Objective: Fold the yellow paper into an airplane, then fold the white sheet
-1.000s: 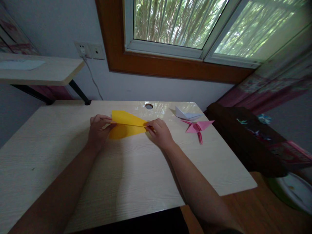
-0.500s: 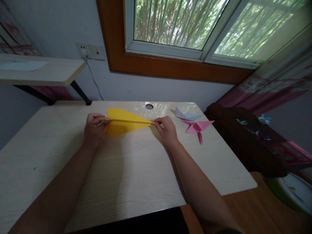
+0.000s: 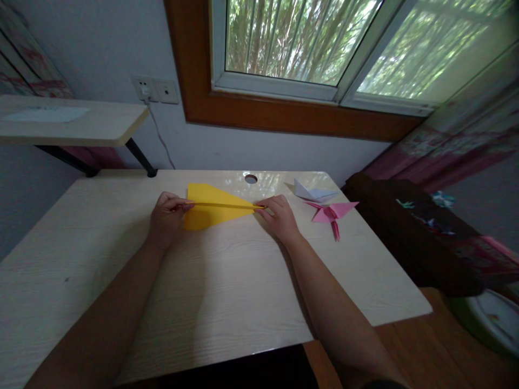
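A yellow paper plane (image 3: 214,216) stretches between my two hands over the desk, its narrow nose toward the right and its wide tail toward the left. My left hand (image 3: 166,216) pinches the tail end along the raised centre fold. The pointed tip is pinched between thumb and fingers of my right hand (image 3: 280,217). Both wings lie spread to either side of the fold. Right of my right hand rest a pink folded-paper figure (image 3: 326,214) and, behind it, a white folded-paper piece (image 3: 310,192).
The pale wooden desk (image 3: 243,292) has a round cable hole (image 3: 251,179) near its back edge. A raised shelf (image 3: 109,121) holding a sheet of paper stands at the left. Beyond the desk's right edge are a dark cabinet (image 3: 389,232) and a round basin (image 3: 492,316).
The whole view has shifted slightly, moving the scene a little right and down. My left hand sits somewhat nearer my right one; both keep their pinch on the paper plane.
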Motion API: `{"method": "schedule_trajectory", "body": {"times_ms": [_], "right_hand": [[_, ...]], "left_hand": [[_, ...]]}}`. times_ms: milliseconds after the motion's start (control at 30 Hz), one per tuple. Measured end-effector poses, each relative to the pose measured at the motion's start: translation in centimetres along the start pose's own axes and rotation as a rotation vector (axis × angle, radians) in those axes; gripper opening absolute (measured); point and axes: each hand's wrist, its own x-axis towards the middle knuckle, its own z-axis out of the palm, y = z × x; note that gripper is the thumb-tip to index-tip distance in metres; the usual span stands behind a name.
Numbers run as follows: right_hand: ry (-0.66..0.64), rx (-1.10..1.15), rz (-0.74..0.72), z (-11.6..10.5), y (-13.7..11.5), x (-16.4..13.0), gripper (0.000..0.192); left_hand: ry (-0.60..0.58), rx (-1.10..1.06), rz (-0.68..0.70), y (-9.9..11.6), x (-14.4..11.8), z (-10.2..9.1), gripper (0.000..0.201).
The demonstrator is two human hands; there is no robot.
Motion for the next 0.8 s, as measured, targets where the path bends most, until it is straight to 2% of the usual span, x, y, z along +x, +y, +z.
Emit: {"method": "schedule_trajectory", "body": {"times_ms": [167,300,533,600,700,800], "right_hand": [[-0.002,-0.02,-0.019,-0.3,-1.1,0.3,0.01],[-0.052,-0.059,-0.074,-0.2,-2.3,0.2,0.011],[-0.149,-0.144,-0.131,-0.9,-3.4,0.3,0.017],[-0.171,-0.154,-0.114,-1.5,-3.5,0.3,0.02],[-0.187,-0.163,-0.032,-2.9,-3.6,-0.3,0.024],[-0.18,-0.155,0.097,-4.9,-3.3,-1.7,0.024]], "left_hand": [[-0.104,-0.07,0.07,-0.3,-0.3,0.4,0.014],[-0.188,-0.118,0.113,-0.5,-0.6,0.6,0.012],[-0.226,-0.132,0.12,0.7,-0.6,0.8,0.018],[-0.224,-0.124,0.099,0.8,-0.6,0.9,0.024],[-0.215,-0.152,0.02,0.9,-0.7,1.0,0.046],[-0.214,-0.145,-0.016,0.9,-0.8,1.1,0.048]]}}
